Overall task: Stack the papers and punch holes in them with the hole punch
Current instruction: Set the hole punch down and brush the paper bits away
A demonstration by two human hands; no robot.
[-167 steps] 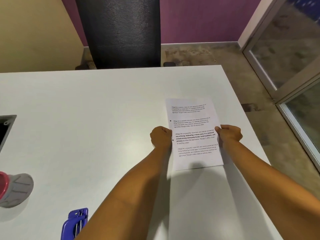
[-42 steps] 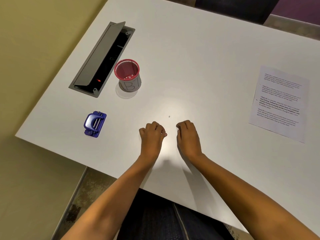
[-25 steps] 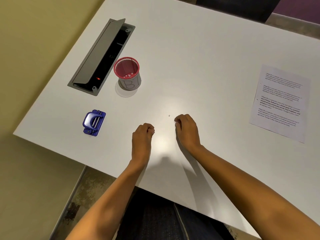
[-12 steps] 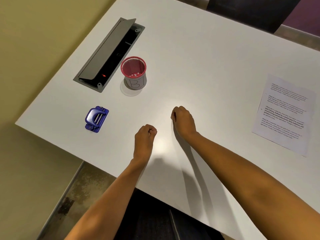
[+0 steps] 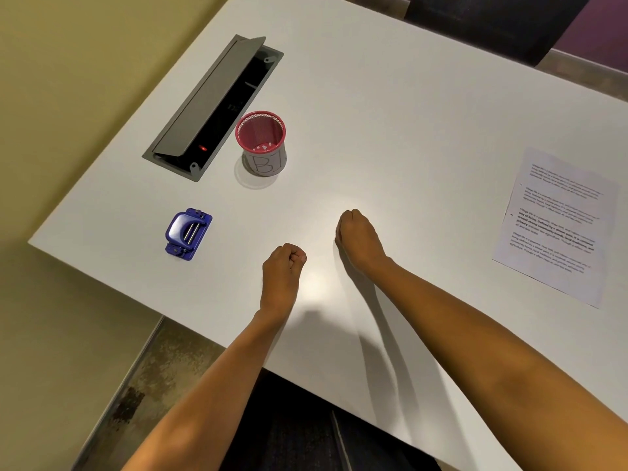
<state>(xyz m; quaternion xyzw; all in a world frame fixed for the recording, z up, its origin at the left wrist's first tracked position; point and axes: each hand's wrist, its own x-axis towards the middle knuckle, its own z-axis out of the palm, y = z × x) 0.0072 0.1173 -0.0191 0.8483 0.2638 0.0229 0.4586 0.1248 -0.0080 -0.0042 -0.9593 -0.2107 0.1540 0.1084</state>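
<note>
Near the front edge of the table [image 5: 373,124], the left hand [image 5: 280,270] and right hand [image 5: 358,239] are sitting curled around nothing visible, with the papers [image 5: 557,226] lying far right and the hole punch [image 5: 188,232] far left, so sliding loose sheets across is risking fanned edges and misaligned holes.

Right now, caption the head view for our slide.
Left hand, right hand curled over table between hole punch and papers.
</note>
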